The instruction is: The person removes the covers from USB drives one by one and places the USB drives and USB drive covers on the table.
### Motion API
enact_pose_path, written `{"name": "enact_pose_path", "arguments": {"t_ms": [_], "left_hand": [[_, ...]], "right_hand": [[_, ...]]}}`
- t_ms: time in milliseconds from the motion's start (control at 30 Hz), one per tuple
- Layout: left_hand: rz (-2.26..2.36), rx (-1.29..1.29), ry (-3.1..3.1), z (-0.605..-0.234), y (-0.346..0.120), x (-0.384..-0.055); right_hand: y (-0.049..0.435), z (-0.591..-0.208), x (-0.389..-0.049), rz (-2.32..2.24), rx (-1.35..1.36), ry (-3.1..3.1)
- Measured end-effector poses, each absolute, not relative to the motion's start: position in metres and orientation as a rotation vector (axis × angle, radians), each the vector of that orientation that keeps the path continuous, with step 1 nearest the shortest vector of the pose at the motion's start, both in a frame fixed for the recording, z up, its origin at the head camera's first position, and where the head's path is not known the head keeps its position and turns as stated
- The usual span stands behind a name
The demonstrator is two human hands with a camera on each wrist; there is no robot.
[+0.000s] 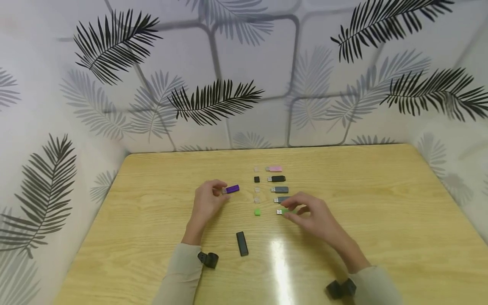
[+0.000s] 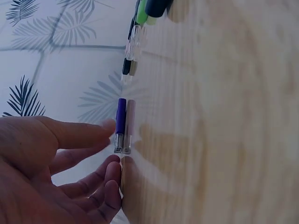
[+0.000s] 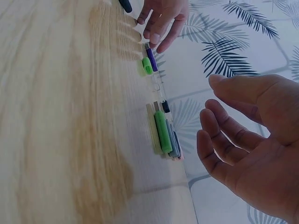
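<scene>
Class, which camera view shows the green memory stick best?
The right wrist view: the green memory stick appears largest and unobstructed. The head view shows its plug, but the right hand partly covers the rest. The left wrist view shows a green thing, too hidden to identify.

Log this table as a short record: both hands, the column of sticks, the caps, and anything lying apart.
Left hand: fingers beside the purple USB stick; contact unclear
Right hand: above the green USB stick, not gripping
Stick column, far to near: pink stick, black stick, two grey sticks, green
Caps, far to near: clear, black, clear, clear, green
Lying apart: dark oblong object, nearer the person
Surface: wooden table
</scene>
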State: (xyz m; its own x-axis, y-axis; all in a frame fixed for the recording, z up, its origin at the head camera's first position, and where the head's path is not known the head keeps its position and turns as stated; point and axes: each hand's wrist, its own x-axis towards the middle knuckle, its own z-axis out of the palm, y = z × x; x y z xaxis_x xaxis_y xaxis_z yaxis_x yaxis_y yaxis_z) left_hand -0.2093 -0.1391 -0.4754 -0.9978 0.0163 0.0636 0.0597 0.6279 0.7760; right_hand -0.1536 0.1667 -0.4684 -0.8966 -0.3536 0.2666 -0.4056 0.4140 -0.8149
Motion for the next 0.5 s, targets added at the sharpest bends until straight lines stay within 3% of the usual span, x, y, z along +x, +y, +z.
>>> {"name": "enact_pose_path", "arguments": {"t_ms": [500], "left_hand": [[-1.102,0.029,-2.936,-0.472,-0.134,-0.217]], "right_hand": [[0.15,-0.464,-0.153,1.598,0.706,-2.572]]}}
